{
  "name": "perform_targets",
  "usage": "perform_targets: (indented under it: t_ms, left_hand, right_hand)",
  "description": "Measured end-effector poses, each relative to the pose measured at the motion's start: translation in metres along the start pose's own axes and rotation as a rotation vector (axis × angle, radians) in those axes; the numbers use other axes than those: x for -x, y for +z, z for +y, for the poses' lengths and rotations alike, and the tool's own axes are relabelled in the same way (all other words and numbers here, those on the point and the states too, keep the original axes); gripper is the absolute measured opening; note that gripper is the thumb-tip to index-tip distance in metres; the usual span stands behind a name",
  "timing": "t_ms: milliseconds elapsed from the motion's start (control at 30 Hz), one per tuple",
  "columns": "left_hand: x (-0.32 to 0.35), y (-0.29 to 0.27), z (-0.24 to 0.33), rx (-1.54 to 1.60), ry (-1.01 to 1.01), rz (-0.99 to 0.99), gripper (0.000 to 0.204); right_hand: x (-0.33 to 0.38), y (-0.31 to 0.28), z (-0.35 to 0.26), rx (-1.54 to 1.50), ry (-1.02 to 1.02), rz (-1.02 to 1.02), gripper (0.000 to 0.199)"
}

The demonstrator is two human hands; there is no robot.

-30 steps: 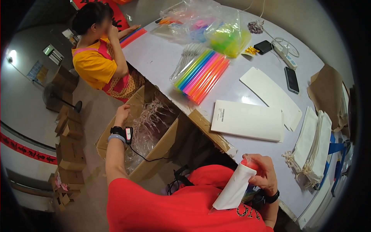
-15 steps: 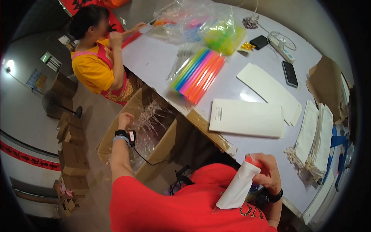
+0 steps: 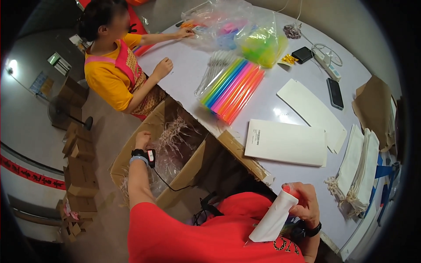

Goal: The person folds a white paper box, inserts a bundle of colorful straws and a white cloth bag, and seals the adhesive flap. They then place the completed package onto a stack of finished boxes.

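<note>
My right hand (image 3: 308, 202) is closed round the upper end of a white cloth pouch (image 3: 274, 218), which slants down across my red shirt. Something red shows at the pouch's top, by my fingertips. My left hand (image 3: 142, 139) is inside an open cardboard box (image 3: 193, 163), near its far left wall. Its fingers look curled, and what they hold, if anything, is hidden. Beside that hand in the box lie a tangle of pale strings (image 3: 172, 135) and clear plastic film (image 3: 163, 168).
The table (image 3: 267, 98) holds bagged colourful tubes (image 3: 232, 91), a white flat box (image 3: 287, 142), white card (image 3: 311, 114), phones (image 3: 335, 93), a power strip (image 3: 326, 65) and stacked white drawstring pouches (image 3: 362, 168). A co-worker (image 3: 107, 72) sits at the far left. Cartons (image 3: 82, 175) line the floor.
The co-worker's one arm now reaches across the table toward the plastic bags, the other hand lowered to the table edge. My view has shifted slightly; both my hands keep nearly the same pose.
</note>
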State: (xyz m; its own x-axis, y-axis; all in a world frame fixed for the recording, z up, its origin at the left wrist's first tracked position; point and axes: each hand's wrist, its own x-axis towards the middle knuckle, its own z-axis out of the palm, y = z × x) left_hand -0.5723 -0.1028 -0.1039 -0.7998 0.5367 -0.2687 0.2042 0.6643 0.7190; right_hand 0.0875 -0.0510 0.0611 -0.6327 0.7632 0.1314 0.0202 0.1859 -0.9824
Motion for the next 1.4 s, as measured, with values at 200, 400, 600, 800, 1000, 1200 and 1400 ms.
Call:
perform_targets:
  t_ms: [200, 400, 600, 800, 1000, 1200, 1400]
  left_hand:
    - [0.006, 0.003, 0.013, -0.112, 0.03, -0.015, 0.021]
    - [-0.004, -0.012, 0.004, 0.075, -0.05, 0.032, 0.021]
    - [0.009, -0.022, 0.032, -0.226, 0.009, 0.079, 0.022]
    - [-0.001, -0.047, 0.0, -0.709, 0.018, 0.324, 0.031]
    - [-0.003, -0.041, 0.019, -0.624, 0.153, 0.504, 0.038]
    - [0.063, -0.001, 0.138, -0.21, 0.805, 0.348, 0.03]
    - [0.255, 0.146, 0.298, -0.218, 1.505, -0.223, 0.033]
  right_hand:
    - [0.0, 0.0, 0.003, 0.01, 0.021, 0.003, 0.065]
    - [0.003, -0.002, 0.001, 0.018, 0.031, -0.016, 0.066]
    - [0.001, 0.001, 0.002, 0.035, 0.032, 0.004, 0.066]
    - [-0.004, -0.005, 0.005, 0.012, 0.025, -0.05, 0.066]
    - [0.005, -0.007, -0.002, 0.068, 0.019, 0.01, 0.064]
    - [0.016, -0.031, -0.019, 0.264, 0.017, 0.089, 0.059]
    - [0.073, -0.054, -0.041, 0.488, 0.234, 0.276, 0.055]
